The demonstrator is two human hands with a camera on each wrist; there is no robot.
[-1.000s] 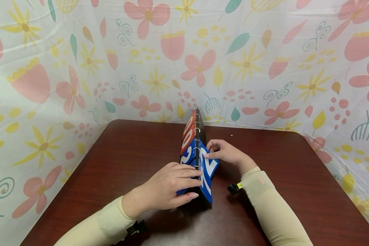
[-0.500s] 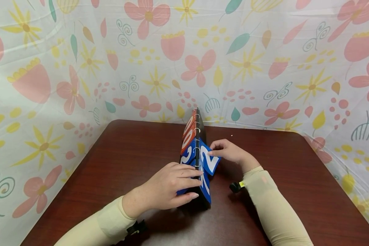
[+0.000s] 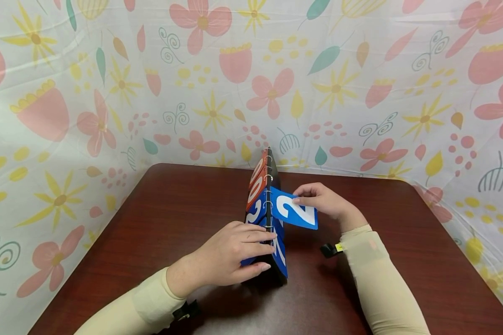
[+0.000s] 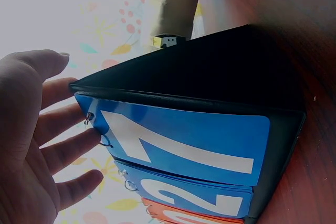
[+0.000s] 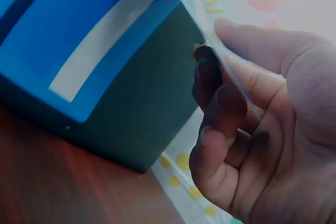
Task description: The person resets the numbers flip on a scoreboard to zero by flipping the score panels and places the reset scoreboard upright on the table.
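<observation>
A black tent-shaped flip scoreboard (image 4: 210, 72) stands on the table with number cards on metal rings along its ridge. My left hand (image 3: 222, 253) rests over the near end of the ridge, its fingers extended across to the right side. On that side my right hand (image 3: 324, 204) pinches a blue card (image 3: 288, 215) with a white 2 between thumb and fingers, lifted out nearly level. In the right wrist view, this card shows almost edge-on. On the left face are a blue card (image 4: 184, 135) with a digit like a 7, a blue 2 (image 4: 184, 192) and red zeros (image 3: 257, 185).
The dark red-brown table (image 3: 193, 200) extends around the scoreboard. Floral white cloth (image 3: 339, 83) hangs behind and to the left. A small black camera (image 3: 186, 310) sits under the left wrist, another (image 3: 330, 250) beside the right.
My right hand has moved right and slightly up, swinging the blue 2 card outward from the slanted face until it is nearly level. My left hand has stayed in place.
</observation>
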